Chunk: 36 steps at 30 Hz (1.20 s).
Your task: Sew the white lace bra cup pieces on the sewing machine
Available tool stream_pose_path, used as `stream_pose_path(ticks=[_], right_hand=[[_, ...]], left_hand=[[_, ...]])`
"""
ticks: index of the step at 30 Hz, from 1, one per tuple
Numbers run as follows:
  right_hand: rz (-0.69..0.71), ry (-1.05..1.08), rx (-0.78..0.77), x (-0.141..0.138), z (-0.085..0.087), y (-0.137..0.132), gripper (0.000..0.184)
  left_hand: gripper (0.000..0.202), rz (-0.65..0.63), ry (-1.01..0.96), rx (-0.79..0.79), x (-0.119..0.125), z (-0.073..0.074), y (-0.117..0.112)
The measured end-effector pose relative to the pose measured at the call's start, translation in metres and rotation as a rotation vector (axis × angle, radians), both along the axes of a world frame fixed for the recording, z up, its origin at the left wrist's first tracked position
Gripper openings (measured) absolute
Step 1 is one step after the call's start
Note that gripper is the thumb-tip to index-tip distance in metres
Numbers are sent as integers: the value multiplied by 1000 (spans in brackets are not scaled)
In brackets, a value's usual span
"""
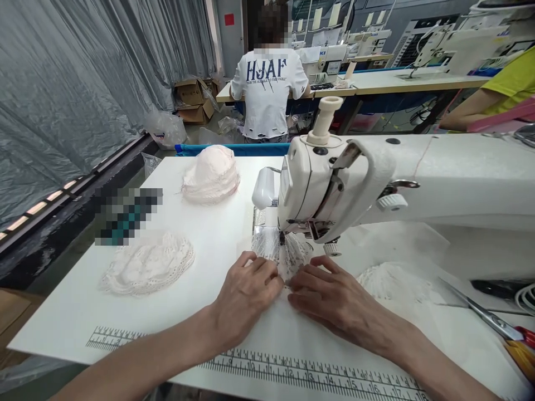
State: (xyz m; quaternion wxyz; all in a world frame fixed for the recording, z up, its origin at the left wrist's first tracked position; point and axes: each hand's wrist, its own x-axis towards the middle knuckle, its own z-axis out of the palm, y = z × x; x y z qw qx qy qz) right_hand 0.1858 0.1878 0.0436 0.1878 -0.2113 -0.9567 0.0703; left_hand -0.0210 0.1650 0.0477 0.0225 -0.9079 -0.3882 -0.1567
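Observation:
White lace fabric point(295, 253) lies gathered under the needle area of a white sewing machine point(326, 184). My left hand point(251, 292) grips the lace's near left edge, its fingers curled in. On the other side, my right hand point(334, 298) pinches the near right edge, close to the left one. The fingertips of both hands are partly hidden by the knuckles. To the left, a flat pile of white lace pieces point(148, 264) rests on the table, with a pale pink stack of cup-shaped pieces point(212, 174) behind it.
More lace point(397, 281) lies right of my right hand. Scissors point(489, 317) with red and orange handles sit at the right edge. A printed ruler point(309, 373) runs along the table's front. Ahead, a person in a white shirt point(267, 89) sits at another machine; a yellow sleeve point(512, 83) shows at right.

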Motion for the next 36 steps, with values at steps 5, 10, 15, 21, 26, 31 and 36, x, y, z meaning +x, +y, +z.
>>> stream_pose_path(ticks=[5, 10, 15, 21, 26, 31, 36], right_hand=[[26, 6, 19, 1, -4, 0, 26], [28, 6, 27, 3, -5, -1, 28], [44, 13, 31, 4, -5, 0, 28], [66, 34, -30, 4, -4, 1, 22], [64, 34, -74, 3, -3, 0, 22], [67, 34, -91, 4, -1, -1, 19], [14, 66, -85, 4, -1, 2, 20]], left_hand=[[24, -1, 9, -13, 0, 3, 1], [19, -30, 46, -13, 3, 9, -2], [19, -49, 70, -21, 5, 10, -4], [17, -54, 57, 21, 4, 9, -5], [17, -82, 63, 37, 5, 10, -6], [19, -74, 65, 92, 5, 5, -5], [15, -80, 54, 85, 5, 3, -2]])
